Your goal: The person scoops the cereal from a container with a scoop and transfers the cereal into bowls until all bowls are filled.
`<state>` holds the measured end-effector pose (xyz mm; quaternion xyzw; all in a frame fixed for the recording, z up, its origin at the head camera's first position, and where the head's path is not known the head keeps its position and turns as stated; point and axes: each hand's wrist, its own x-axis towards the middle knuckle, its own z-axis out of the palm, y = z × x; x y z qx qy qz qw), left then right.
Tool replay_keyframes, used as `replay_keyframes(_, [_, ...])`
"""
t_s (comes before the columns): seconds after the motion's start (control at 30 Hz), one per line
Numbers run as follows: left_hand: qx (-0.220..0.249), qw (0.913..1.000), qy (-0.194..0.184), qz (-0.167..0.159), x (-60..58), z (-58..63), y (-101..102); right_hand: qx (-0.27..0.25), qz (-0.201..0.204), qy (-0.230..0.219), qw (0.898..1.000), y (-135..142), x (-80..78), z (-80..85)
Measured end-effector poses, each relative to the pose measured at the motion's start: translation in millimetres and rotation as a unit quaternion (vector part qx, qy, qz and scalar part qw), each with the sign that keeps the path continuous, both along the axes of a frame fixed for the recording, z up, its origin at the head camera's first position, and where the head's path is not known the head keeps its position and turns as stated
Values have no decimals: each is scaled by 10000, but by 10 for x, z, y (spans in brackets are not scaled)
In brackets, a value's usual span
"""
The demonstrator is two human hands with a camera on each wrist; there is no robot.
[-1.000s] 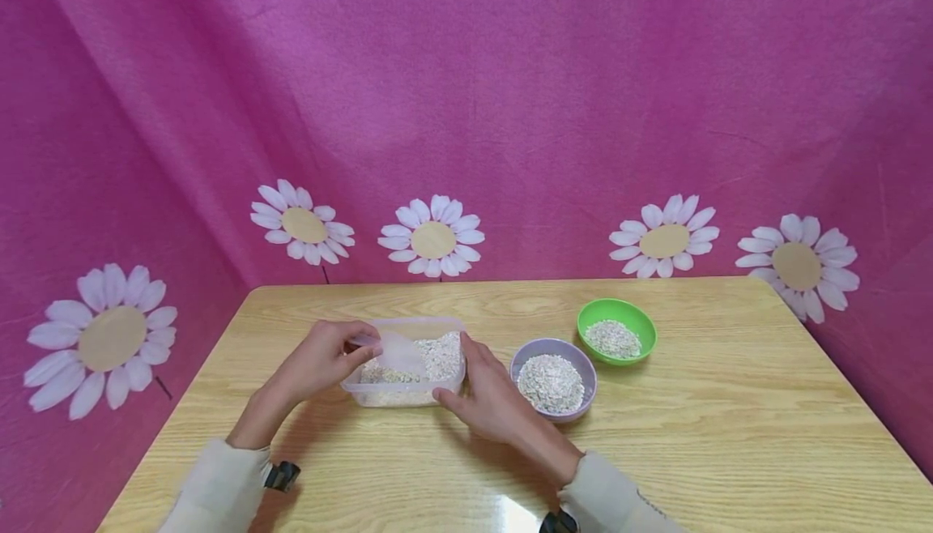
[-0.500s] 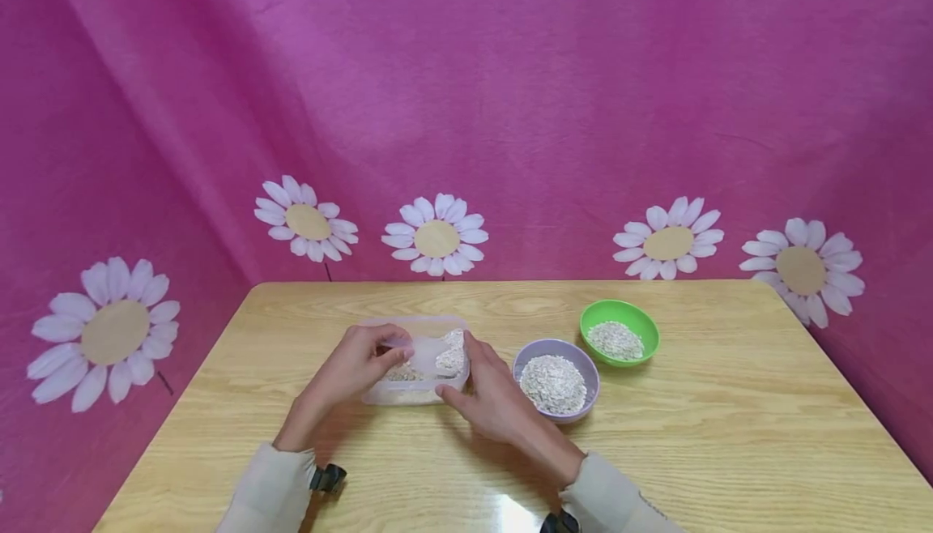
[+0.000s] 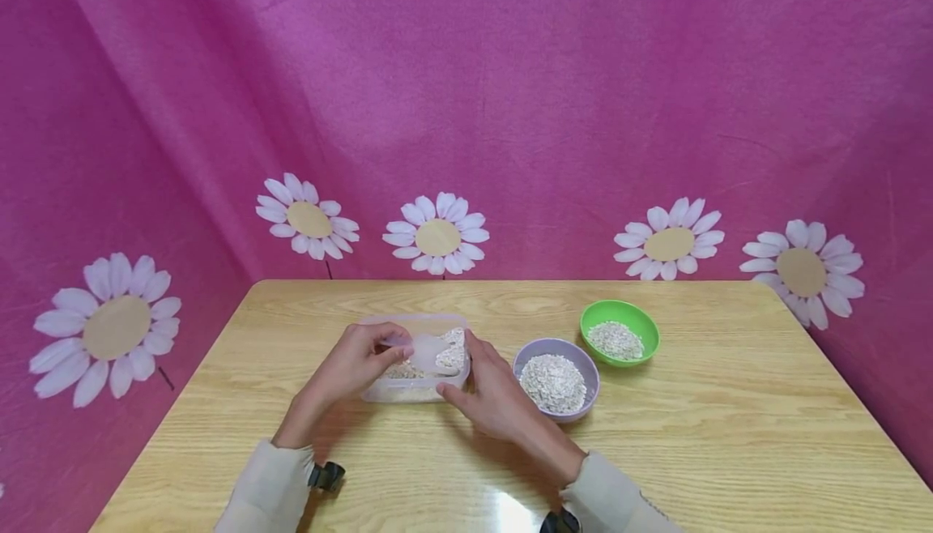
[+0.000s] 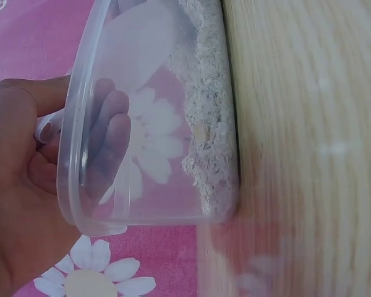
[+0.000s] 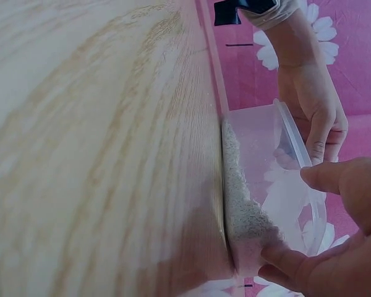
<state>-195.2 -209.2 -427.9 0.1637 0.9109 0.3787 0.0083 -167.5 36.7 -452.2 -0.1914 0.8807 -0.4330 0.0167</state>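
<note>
My left hand (image 3: 364, 363) pinches the handle of a translucent white scoop (image 3: 428, 352), whose bowl is down inside a clear plastic container (image 3: 411, 394). White, flaky oat-like grain (image 3: 453, 351) is heaped at the container's right end, and a thinner layer covers the left. In the left wrist view the fingers of the left hand (image 4: 15, 161) show partly through the clear wall. Around the container's right end, my right hand (image 3: 496, 395) grips with the thumb at the front; the right wrist view shows this hand (image 5: 340, 247) against the wall. Part of the scoop's handle is hidden by fingers.
Just right of my right hand stands a purple bowl (image 3: 590, 391) heaped with the same grain. Behind it to the right is a green bowl (image 3: 641, 318) with a smaller amount. Everything stands on a wooden table (image 3: 714, 436), backed by a pink flowered cloth (image 3: 547, 112).
My left hand has moved right with the scoop, pushing it into the grain toward the container's right end; it is nearly still over the last half second. My right hand keeps its grip.
</note>
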Motion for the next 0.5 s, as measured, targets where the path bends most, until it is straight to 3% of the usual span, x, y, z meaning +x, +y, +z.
replay_keyframes(0.2, [177, 9998, 90, -31, -3, -14, -79, 69, -59, -82, 9999, 11, 12, 38])
replay_keyframes(0.5, [1068, 9940, 54, 213, 16, 33, -276, -78, -143, -121, 9998, 99, 40, 220])
